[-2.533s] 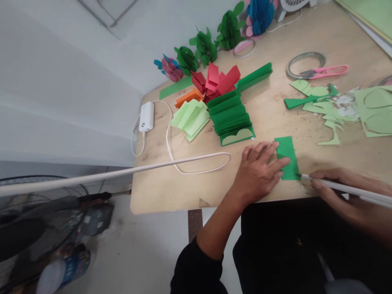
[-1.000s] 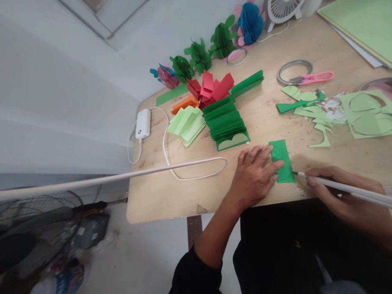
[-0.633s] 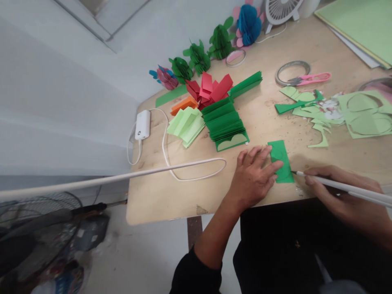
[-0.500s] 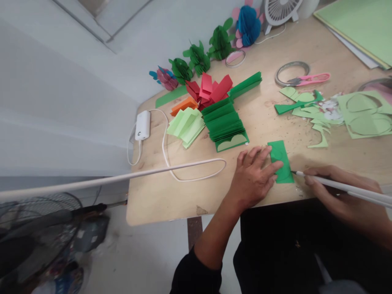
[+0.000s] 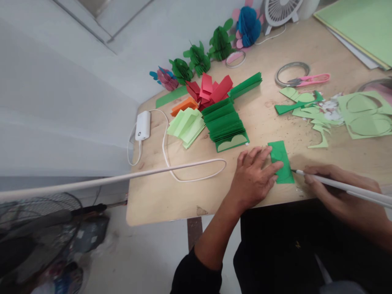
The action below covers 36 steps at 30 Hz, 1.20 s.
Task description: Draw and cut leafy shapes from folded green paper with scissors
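Observation:
Flat on the table near its front edge lies a small green paper rectangle (image 5: 284,165) with faint curved lines on it. My left hand (image 5: 252,175) rests on its left side, fingers spread and pressing the paper down. In my right hand (image 5: 346,192) is a white pen (image 5: 333,183), its dark tip at the paper's right edge. Just beyond my left hand sits a stack of folded dark green paper (image 5: 223,120), with a light green scalloped piece (image 5: 232,142) on its near end.
Folded red (image 5: 211,90), orange (image 5: 184,106) and light green papers (image 5: 186,124) lie left of centre. Pink-handled snips (image 5: 312,79), a tape roll (image 5: 278,75) and paper scraps (image 5: 318,114) are at right. A white cable (image 5: 196,164) loops from a power bank (image 5: 143,125). Paper turtles (image 5: 220,43) line the wall.
Almost nothing differs. The pen tip has shifted very slightly upward along the green paper's right edge, while my left hand stays in place.

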Motion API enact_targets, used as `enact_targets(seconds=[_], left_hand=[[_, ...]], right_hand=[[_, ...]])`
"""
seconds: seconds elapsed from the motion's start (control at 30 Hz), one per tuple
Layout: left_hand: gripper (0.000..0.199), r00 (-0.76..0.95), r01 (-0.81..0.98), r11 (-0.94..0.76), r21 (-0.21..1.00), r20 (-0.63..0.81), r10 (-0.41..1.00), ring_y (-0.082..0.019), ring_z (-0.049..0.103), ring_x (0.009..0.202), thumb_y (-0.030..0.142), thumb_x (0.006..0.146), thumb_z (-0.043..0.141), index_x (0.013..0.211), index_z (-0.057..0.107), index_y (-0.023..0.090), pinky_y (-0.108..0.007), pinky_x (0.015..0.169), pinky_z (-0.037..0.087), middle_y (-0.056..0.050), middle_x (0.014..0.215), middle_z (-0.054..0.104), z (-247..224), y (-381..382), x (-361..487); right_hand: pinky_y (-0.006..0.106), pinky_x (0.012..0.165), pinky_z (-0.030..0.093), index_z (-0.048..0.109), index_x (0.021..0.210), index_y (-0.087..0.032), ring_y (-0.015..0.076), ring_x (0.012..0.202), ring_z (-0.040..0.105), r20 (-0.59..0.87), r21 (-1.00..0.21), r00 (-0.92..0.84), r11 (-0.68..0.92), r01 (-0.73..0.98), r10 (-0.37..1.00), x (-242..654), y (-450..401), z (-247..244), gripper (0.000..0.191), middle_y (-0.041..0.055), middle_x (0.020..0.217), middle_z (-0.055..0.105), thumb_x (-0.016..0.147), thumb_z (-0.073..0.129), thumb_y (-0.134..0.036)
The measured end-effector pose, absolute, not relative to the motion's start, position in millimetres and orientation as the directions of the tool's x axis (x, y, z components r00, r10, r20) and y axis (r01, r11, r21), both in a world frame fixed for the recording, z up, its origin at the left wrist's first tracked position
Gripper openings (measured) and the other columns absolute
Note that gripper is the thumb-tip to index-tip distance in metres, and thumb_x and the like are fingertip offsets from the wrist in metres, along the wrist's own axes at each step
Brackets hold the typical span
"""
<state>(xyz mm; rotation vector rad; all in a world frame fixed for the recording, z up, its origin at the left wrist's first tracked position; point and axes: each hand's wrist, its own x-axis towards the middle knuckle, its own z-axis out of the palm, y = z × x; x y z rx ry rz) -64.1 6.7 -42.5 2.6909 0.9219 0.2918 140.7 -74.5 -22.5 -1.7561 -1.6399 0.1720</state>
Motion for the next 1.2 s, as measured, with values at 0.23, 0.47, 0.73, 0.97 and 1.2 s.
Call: enact_targets(seconds=[0.23,0.47,0.73,0.97,1.2], left_hand=[[0.036,0.778,0.565,-0.761,0.317,0.104,0.620,-0.030,0.035,0.145,0.033,0.101,0.049,0.134,0.063,0.029,-0.054,0.115,0.028,-0.009,0.158,0.046,-41.8,7.0,-63.8],[0.037,0.773,0.565,-0.760,0.321,0.115,0.624,-0.030,0.035,0.145,0.034,0.102,0.048,0.134,0.064,0.029,-0.053,0.115,0.028,-0.009,0.158,0.046,-43.5,6.2,-64.0],[0.036,0.772,0.566,-0.762,0.314,0.122,0.623,-0.029,0.037,0.144,0.033,0.101,0.049,0.134,0.064,0.029,-0.052,0.115,0.029,-0.009,0.157,0.047,-42.1,6.2,-63.4],[0.037,0.774,0.563,-0.764,0.314,0.125,0.621,-0.029,0.036,0.144,0.034,0.102,0.046,0.134,0.064,0.029,-0.052,0.116,0.028,-0.009,0.158,0.047,-43.5,5.9,-63.6],[0.038,0.776,0.573,-0.762,0.303,0.099,0.623,-0.029,0.035,0.145,0.035,0.102,0.047,0.135,0.063,0.030,-0.053,0.117,0.027,-0.008,0.158,0.046,-42.6,6.3,-62.5]], right_hand=[[0.027,0.048,0.051,0.072,0.081,-0.029,0.0171,0.051,0.069,0.348,-0.588,0.194,0.052,0.807,0.917,142.6,-76.1,-21.4,0.027,-0.0012,0.067,0.077,0.091,0.058,-0.050],[0.025,0.051,0.052,0.072,0.084,-0.027,0.0174,0.057,0.072,0.361,-0.596,0.186,0.072,0.800,0.914,143.7,-77.1,-24.7,0.028,-0.0003,0.072,0.079,0.092,0.058,-0.050],[0.026,0.049,0.052,0.072,0.080,-0.029,0.0170,0.051,0.069,0.345,-0.618,0.198,0.063,0.784,0.918,142.5,-76.0,-23.4,0.030,-0.0012,0.067,0.076,0.090,0.059,-0.053],[0.030,0.050,0.054,0.073,0.083,-0.029,0.0215,0.059,0.072,0.273,-0.658,0.279,-0.033,0.752,0.921,149.0,-79.5,-25.5,0.031,0.0002,0.072,0.078,0.087,0.060,-0.057],[0.031,0.058,0.057,0.072,0.097,-0.031,0.0215,0.070,0.076,0.314,-0.647,0.189,0.064,0.760,0.931,144.8,-79.8,-26.8,0.021,-0.0013,0.082,0.080,0.092,0.059,-0.046]])
